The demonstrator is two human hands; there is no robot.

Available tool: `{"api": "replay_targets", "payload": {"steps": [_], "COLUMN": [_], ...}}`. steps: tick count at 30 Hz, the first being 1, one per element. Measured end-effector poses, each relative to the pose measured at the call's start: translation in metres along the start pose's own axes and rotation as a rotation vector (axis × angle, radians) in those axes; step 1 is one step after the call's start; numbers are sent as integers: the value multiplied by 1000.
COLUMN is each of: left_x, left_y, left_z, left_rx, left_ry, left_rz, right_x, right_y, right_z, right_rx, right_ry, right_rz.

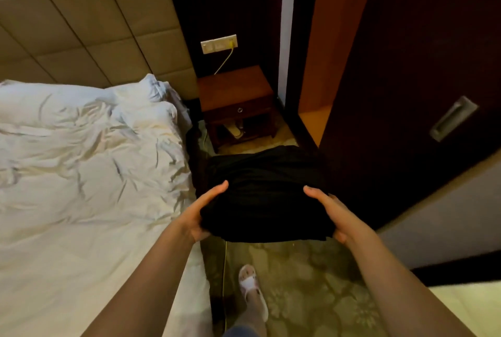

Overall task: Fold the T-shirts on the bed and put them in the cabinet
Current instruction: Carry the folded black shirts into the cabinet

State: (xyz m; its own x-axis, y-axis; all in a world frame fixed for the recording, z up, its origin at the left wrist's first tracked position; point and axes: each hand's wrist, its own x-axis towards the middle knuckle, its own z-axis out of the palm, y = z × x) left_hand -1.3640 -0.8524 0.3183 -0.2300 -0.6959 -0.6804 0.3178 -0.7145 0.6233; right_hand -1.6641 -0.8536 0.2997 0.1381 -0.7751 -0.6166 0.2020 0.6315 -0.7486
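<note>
Two hands, left hand [200, 214] and right hand [332, 214], grip one folded black T-shirt [264, 198].

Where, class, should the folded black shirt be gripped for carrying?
Take the folded black shirt at its two short side edges, one hand from each side, thumbs on top, as the left hand and right hand do here. It is wide, flat and floppy, so one grip would let it unfold.
</note>
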Motion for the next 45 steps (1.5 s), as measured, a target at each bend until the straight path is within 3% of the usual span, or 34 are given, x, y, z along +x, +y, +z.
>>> {"api": "replay_targets", "payload": {"steps": [6,10,14,20,28,34,37,40,45], "left_x": [106,172,228,347,492,632,715,812,948], "left_y": [127,205,251,343,435,476,480,466,415], "left_z": [-15,-3,10,42,75,96,100,102,109], "left_rx": [69,237,274,355,256,337,339,371,398], "left_ry": [-86,-120,-183,-149,-202,-263,-290,-339,-281], "left_rz": [-44,-48,-50,-24,23,61,-20,-56,-106], "right_x": [114,178,227,346,483,589,645,715,829], "right_y": [-86,-138,-176,-257,-348,-357,-348,-329,-278], "right_z": [31,34,23,-8,-36,-68,-85,-111,-178], "right_rx": [27,86,123,105,130,252,348,436,530], "right_ry": [29,71,77,106,142,230,329,410,488], "right_rz": [7,-14,4,-10,50,137,109,83,50]}}
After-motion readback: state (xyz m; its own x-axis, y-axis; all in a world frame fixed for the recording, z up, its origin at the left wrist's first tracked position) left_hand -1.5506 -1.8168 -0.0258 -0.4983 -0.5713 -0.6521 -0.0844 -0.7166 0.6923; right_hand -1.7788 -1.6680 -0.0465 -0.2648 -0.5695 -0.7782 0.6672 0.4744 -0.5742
